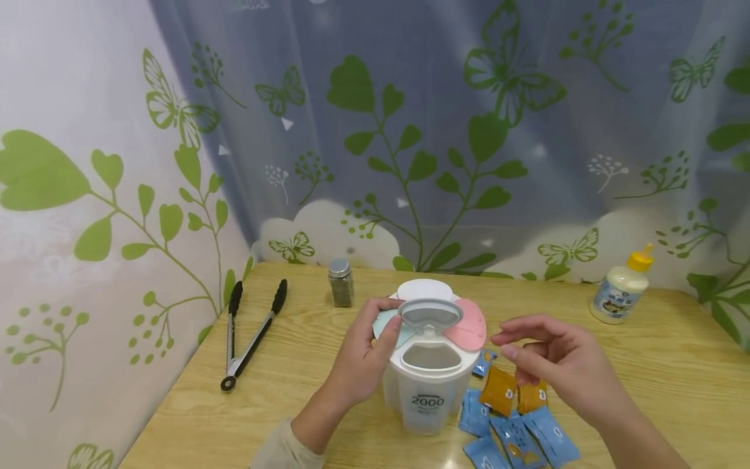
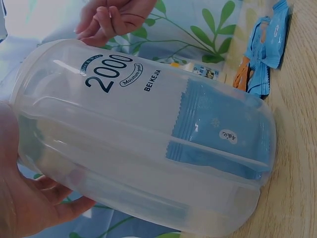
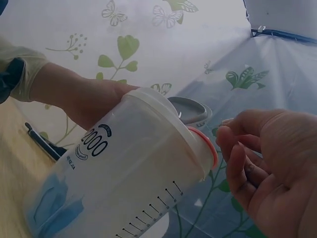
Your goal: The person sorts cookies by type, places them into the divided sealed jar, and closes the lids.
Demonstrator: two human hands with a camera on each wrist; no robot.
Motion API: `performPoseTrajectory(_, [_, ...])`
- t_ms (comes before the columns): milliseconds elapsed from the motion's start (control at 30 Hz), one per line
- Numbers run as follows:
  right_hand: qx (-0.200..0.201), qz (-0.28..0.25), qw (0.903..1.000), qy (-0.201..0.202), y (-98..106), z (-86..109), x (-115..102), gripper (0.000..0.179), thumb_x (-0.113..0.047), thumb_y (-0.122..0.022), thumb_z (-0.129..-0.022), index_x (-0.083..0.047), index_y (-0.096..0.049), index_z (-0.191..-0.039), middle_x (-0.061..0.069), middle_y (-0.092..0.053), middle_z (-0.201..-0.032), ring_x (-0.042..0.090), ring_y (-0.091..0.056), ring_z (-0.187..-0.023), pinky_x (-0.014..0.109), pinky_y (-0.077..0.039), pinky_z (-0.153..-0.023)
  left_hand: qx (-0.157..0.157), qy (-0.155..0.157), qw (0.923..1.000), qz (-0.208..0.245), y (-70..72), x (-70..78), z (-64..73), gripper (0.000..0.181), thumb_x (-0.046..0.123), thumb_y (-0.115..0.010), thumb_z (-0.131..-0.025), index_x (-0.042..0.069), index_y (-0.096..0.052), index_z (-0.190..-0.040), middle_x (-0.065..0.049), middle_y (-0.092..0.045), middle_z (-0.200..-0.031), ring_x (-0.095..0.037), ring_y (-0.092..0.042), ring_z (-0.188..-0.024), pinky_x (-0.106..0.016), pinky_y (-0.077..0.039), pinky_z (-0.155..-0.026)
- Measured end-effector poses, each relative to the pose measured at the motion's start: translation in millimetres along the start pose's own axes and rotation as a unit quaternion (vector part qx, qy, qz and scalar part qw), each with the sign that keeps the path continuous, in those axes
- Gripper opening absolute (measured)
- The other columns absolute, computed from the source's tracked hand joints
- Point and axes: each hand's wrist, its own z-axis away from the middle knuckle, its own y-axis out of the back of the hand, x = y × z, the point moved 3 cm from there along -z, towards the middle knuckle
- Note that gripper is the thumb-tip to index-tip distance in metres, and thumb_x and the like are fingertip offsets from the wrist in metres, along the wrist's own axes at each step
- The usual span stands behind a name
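A clear plastic storage canister (image 1: 424, 397) marked 2000 stands on the table with a lid of several coloured flaps. Its grey flap (image 1: 430, 314) is raised over the front compartment; the pink flap (image 1: 469, 326) lies down. Through the wall in the left wrist view, a blue packet (image 2: 223, 134) shows at the bottom. My left hand (image 1: 366, 352) grips the canister's upper side, thumb at the grey flap's edge. Right of the canister, my right hand (image 1: 556, 358) hovers above the packets, fingers loosely curled, nothing visible in them. Blue packets (image 1: 515, 440) and orange packets (image 1: 499, 391) lie below it.
Black-handled tongs (image 1: 252, 339) lie spread at the left of the wooden table (image 1: 181, 417). A small glass jar (image 1: 341, 283) of dark flakes stands behind the canister, to its left. At the back right is a bottle (image 1: 620, 286) with a yellow cap.
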Motion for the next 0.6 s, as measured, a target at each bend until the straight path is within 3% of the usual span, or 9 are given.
performPoseTrajectory(367, [0.042,0.039,0.9954,-0.076,15,-10.6,28,0.026,-0.003,-0.066,-0.094,-0.006,-0.065,-0.12,-0.006,-0.074,-0.105,0.013,-0.063,-0.059,0.028,-0.055,-0.056,0.003,-0.004,1.0,-0.005,1.1,-1.4,-0.4,0.024,0.02,-0.049,-0.104,0.012,-0.055,-0.126,-0.003,-0.061,-0.133,-0.018,-0.057,-0.122,-0.034,-0.051,-0.098])
performPoseTrajectory(600, [0.01,0.053,0.9922,-0.112,19,-16.3,64,0.033,-0.009,-0.067,-0.095,-0.003,-0.06,-0.127,-0.008,-0.072,-0.109,0.013,-0.066,-0.067,0.028,-0.056,-0.06,0.0,-0.003,1.0,-0.008,1.2,-2.0,-0.1,0.024,0.02,-0.05,-0.104,0.012,-0.055,-0.126,-0.003,-0.061,-0.133,-0.018,-0.057,-0.123,-0.035,-0.05,-0.099])
